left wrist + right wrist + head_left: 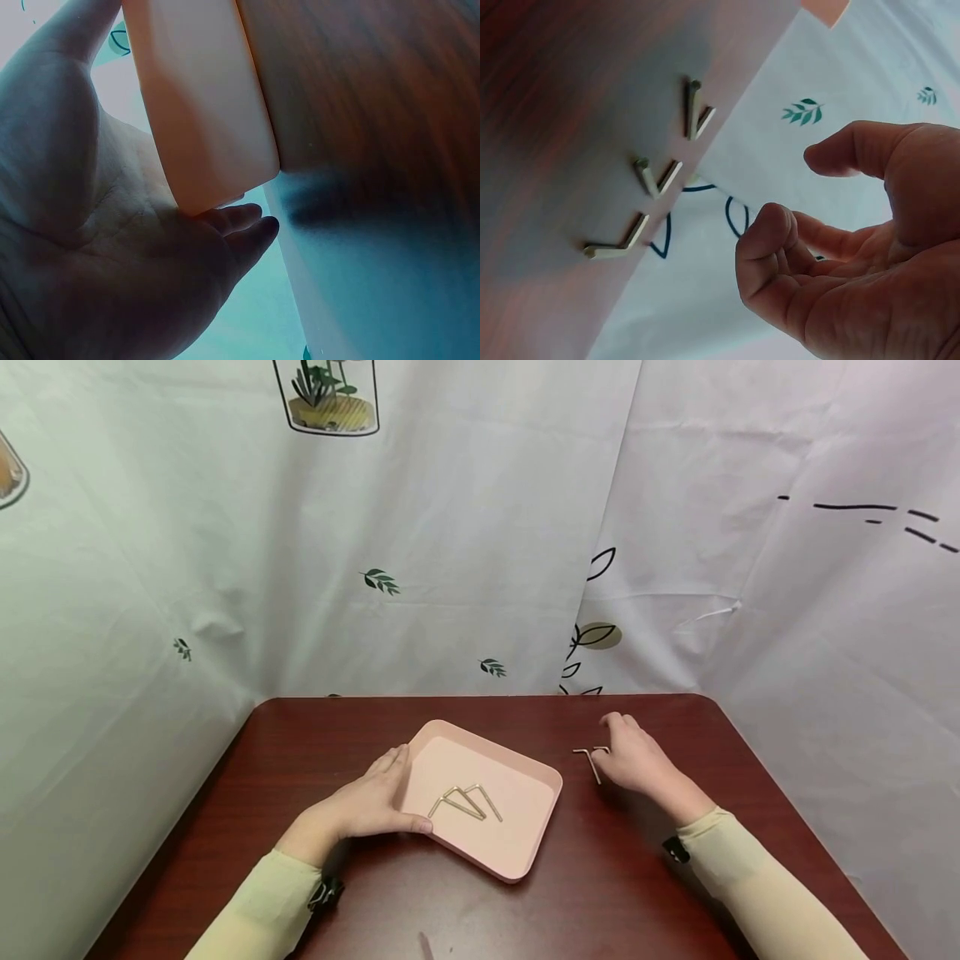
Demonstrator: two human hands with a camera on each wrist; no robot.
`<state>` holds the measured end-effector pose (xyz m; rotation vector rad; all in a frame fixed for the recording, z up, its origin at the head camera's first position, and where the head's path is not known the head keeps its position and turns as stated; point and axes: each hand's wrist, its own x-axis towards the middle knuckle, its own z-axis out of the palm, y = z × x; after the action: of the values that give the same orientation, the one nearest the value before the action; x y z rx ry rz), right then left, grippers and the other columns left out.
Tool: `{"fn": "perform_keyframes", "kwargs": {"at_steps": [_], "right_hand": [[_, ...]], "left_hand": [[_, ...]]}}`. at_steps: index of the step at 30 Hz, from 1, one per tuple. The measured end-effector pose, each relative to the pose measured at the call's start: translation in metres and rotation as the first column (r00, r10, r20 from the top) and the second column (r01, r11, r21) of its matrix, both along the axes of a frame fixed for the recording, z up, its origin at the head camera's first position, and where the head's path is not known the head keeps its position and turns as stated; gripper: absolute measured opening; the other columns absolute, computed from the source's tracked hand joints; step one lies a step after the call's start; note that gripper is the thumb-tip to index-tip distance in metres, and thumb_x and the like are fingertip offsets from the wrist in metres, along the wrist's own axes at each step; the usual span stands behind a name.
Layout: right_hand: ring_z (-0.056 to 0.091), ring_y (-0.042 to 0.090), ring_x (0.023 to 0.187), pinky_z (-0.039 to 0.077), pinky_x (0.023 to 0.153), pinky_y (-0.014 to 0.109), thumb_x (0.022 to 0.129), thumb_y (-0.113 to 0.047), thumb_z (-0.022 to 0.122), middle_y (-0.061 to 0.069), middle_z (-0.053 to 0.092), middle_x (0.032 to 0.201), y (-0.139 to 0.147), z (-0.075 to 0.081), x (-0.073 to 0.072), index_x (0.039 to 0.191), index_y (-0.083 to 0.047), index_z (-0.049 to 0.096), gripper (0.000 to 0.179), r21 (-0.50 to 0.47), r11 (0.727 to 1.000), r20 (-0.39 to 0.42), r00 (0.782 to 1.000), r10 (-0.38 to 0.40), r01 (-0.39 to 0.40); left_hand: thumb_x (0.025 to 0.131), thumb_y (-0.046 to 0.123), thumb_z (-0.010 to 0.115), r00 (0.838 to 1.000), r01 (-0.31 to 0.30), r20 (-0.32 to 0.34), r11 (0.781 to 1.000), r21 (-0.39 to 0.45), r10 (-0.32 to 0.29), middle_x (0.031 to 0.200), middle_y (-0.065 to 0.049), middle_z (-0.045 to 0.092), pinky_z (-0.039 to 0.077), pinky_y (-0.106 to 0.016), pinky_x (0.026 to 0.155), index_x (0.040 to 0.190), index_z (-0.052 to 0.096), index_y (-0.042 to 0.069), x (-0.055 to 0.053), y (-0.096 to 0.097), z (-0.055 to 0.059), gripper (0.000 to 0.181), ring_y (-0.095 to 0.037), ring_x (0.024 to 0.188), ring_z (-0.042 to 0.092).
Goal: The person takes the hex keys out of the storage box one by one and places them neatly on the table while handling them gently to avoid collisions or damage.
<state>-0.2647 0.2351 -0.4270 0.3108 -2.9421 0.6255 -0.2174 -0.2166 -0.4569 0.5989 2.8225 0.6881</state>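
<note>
A pink tray (517, 852) lies on the table, holding L-shaped hex keys (491, 804) that partly overlap. My left hand (367, 802) rests against the tray's left corner, thumb at the near rim and fingers along the left side. In the left wrist view the palm faces the tray's wall (202, 97), and the fingers extend past its end. To the right of the tray, my right hand (633, 756) hovers by an L-shaped hex key (592, 766); another is partly hidden by the fingers. Three such keys (649, 178) show in the right wrist view, apart from the bent fingers and thumb.
The table (360, 893) is dark red wood with rounded far corners. Pale printed cloth (465, 527) hangs behind it and along both sides. A small mark (425, 945) shows on the tabletop near the front.
</note>
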Motion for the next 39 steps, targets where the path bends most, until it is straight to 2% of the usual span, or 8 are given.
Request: {"fn": "perform_keyframes", "kwargs": {"at_steps": [8, 15, 23, 32, 39], "right_hand": [[0.064, 0.036, 0.092, 0.056, 0.086, 0.057, 0.090, -0.013, 0.071, 0.026, 0.062, 0.124, -0.011, 0.004, 0.006, 0.137, 0.008, 0.060, 0.052, -0.007, 1.000, -0.004, 1.000, 0.026, -0.026], [0.066, 0.029, 0.089, 0.057, 0.084, 0.053, 0.094, -0.016, 0.073, 0.022, 0.062, 0.120, -0.019, 0.008, 0.010, 0.137, 0.006, 0.061, 0.050, -0.018, 0.999, -0.014, 0.999, 0.044, -0.044], [0.058, 0.027, 0.083, 0.054, 0.081, 0.051, 0.090, -0.014, 0.069, 0.017, 0.061, 0.114, -0.025, 0.008, 0.010, 0.136, 0.005, 0.061, 0.051, -0.013, 0.998, -0.001, 0.998, 0.056, -0.056], [0.062, 0.032, 0.092, 0.056, 0.086, 0.054, 0.088, -0.010, 0.068, 0.022, 0.064, 0.124, -0.034, 0.011, 0.016, 0.136, 0.005, 0.062, 0.050, -0.013, 0.996, -0.028, 0.995, 0.092, -0.093], [0.065, 0.030, 0.095, 0.057, 0.086, 0.052, 0.086, -0.011, 0.068, 0.021, 0.065, 0.124, -0.042, 0.011, 0.018, 0.135, 0.004, 0.063, 0.051, -0.020, 0.994, -0.041, 0.993, 0.108, -0.109]], "left_hand": [[0.082, 0.077, 0.086, 1.000, 0.003, -0.004, 1.000, -0.001, -0.003, 0.180, -0.033, 0.016, 0.027, -0.065, 0.130, 0.171, 0.014, -0.014, -0.001, 0.000, -0.002, 0.147, -0.051, 0.168, 0.016], [0.081, 0.078, 0.086, 1.000, 0.005, -0.002, 1.000, -0.004, -0.005, 0.180, -0.033, 0.015, 0.027, -0.064, 0.131, 0.172, 0.014, -0.013, -0.001, 0.001, -0.002, 0.147, -0.050, 0.168, 0.015], [0.081, 0.078, 0.086, 1.000, -0.001, 0.006, 1.000, 0.002, 0.000, 0.181, -0.032, 0.016, 0.028, -0.064, 0.130, 0.172, 0.014, -0.012, 0.000, 0.000, -0.003, 0.148, -0.049, 0.168, 0.015], [0.080, 0.079, 0.086, 1.000, -0.001, -0.004, 1.000, -0.003, 0.001, 0.180, -0.033, 0.017, 0.029, -0.065, 0.129, 0.172, 0.014, -0.013, -0.001, -0.001, -0.005, 0.149, -0.051, 0.167, 0.017], [0.081, 0.078, 0.087, 1.000, -0.004, -0.009, 1.000, -0.013, 0.004, 0.180, -0.032, 0.016, 0.028, -0.064, 0.130, 0.172, 0.014, -0.013, -0.001, -0.001, -0.004, 0.148, -0.050, 0.168, 0.016]]}}
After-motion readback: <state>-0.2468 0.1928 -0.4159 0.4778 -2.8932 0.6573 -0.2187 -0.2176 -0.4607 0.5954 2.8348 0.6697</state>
